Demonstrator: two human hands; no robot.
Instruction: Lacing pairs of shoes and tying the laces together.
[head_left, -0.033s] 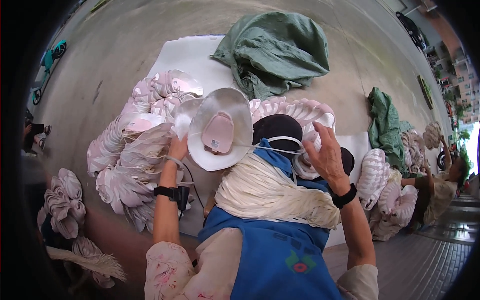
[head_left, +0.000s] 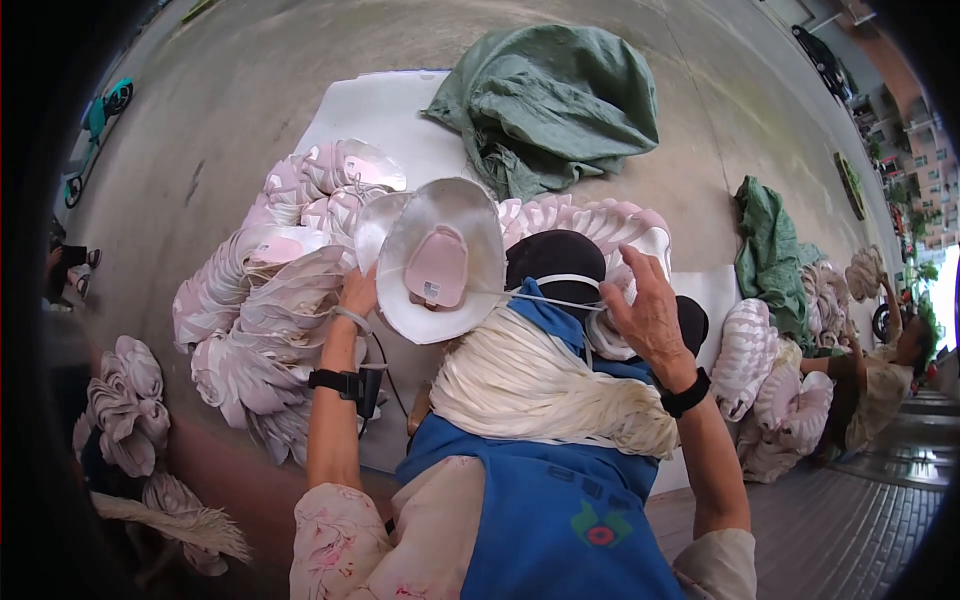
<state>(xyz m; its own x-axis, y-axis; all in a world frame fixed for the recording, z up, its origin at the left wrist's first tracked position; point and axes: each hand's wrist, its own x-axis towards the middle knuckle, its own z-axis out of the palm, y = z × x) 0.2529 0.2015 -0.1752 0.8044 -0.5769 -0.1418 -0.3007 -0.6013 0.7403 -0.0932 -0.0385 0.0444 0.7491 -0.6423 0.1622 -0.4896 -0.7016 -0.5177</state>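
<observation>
My left hand [head_left: 358, 292] grips the edge of a white and pink shoe upper [head_left: 487, 215], held up with its pale inside and pink tongue toward me. A white shoelace [head_left: 535, 298] runs from this upper to my right hand [head_left: 648, 315], whose thumb and finger pinch it. Across my lap, over a blue apron [head_left: 560, 500], lies a thick bundle of cream-white shoelaces [head_left: 540, 385]. My black-clad knee [head_left: 550, 258] shows just behind the lace. Another pale upper [head_left: 372, 225] sits directly behind the left hand.
Stacks of shoe uppers [head_left: 270, 290] stand to the left, and a row [head_left: 600, 222] curves beyond my knees. A green sack [head_left: 550, 100] lies on a white sheet [head_left: 360, 115] ahead. At right, a co-worker [head_left: 880, 380] sits by more uppers [head_left: 750, 350] and another green sack [head_left: 770, 250].
My right hand has shifted slightly left with the lace. The upper in my left hand is almost unmoved.
</observation>
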